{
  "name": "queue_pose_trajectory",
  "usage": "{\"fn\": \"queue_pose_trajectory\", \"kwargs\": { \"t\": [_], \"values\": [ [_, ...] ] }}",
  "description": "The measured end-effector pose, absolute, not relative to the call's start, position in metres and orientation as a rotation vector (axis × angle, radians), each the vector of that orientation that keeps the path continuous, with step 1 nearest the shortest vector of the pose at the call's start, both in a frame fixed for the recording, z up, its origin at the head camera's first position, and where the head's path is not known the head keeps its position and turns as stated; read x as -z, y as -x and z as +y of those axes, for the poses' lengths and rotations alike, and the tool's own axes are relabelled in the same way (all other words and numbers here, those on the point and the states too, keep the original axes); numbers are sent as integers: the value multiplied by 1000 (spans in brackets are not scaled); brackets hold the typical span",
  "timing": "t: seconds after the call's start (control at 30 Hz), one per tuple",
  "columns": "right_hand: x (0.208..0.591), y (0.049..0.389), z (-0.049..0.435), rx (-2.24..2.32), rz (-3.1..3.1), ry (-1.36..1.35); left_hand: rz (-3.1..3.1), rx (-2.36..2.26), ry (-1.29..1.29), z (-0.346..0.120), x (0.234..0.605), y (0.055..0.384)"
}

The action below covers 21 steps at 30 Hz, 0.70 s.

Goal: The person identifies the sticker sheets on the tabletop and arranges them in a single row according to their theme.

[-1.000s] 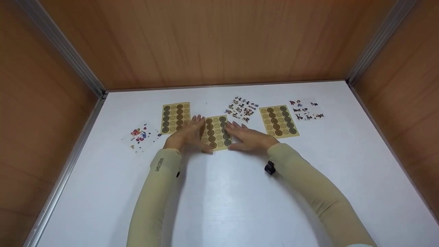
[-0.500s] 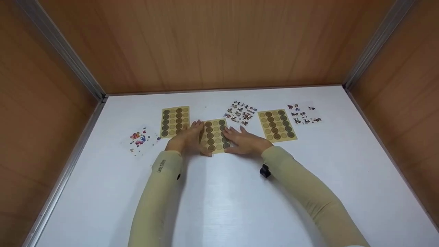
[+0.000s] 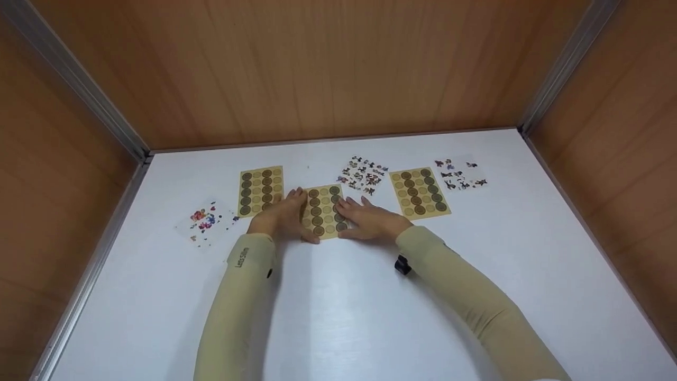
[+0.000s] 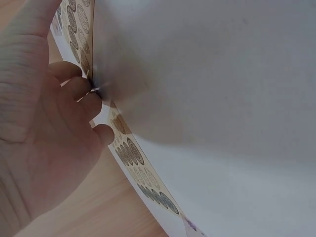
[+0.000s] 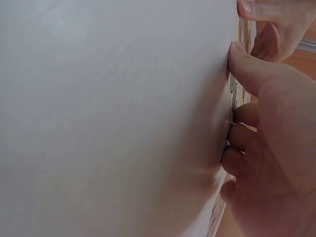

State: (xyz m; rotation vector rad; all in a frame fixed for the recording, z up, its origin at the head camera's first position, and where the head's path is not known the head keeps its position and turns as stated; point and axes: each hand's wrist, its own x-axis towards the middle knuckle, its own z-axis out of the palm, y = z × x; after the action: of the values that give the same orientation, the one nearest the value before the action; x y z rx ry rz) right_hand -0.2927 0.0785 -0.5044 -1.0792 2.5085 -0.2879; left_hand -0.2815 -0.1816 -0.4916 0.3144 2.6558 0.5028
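A tan sheet of round stickers [image 3: 323, 212] lies in the middle of the white table in the head view, between both hands. My left hand [image 3: 280, 214] rests along its left edge, thumb at the near corner and fingertips at the far one. Part of that hand also covers the lower right of a second tan sticker sheet [image 3: 257, 191]. From the right, my right hand [image 3: 373, 219] rests its fingertips and thumb on the middle sheet's right edge. In the right wrist view, the thumb of the left hand [image 5: 284, 24] shows just beyond the right hand [image 5: 281, 138].
A third tan sticker sheet [image 3: 420, 193] lies to the right. Clear sheets with small colourful stickers lie at far left [image 3: 203, 218], behind the middle [image 3: 364, 174] and at far right [image 3: 460, 173]. Wooden panels [image 3: 328, 69] enclose the table [image 3: 338, 317] at back and sides.
The head view has shifted, so everything sits a little further left in it. My right fingers and thumb have moved slightly left onto the middle sheet's edge; the left hand stays beside it.
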Motion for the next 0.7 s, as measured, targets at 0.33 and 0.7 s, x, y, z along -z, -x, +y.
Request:
{"fn": "queue_pose_trajectory", "kwargs": {
  "t": [0.33,0.7],
  "values": [
    [509,289,79,324,2484,1118,2684,-413,-326,-185,501,287],
    [507,293,78,383,2477,1061,2707,-394,-326,-184,498,291]
  ]
}}
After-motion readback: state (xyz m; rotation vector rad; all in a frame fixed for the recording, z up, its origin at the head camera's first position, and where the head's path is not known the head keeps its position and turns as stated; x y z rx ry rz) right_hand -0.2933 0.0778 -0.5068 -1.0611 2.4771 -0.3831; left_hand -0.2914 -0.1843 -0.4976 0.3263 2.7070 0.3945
